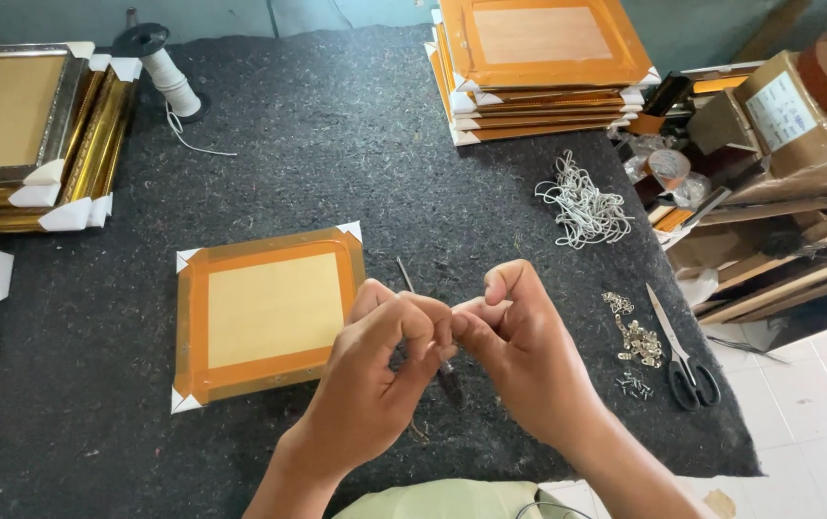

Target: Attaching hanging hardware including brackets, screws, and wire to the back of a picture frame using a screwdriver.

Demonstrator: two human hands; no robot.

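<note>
My left hand and my right hand meet fingertip to fingertip above the dark felt table. Both pinch something tiny between them that I cannot make out. A picture frame lies face down just left of my left hand, its back sealed with orange tape and its corners capped in white. A thin dark screwdriver lies on the felt under my hands, partly hidden by them.
Scissors, small metal hangers and screws lie at the right. A bundle of white cord sits beyond them. Taped frames are stacked at the back, gold frames at the left, beside a string spool.
</note>
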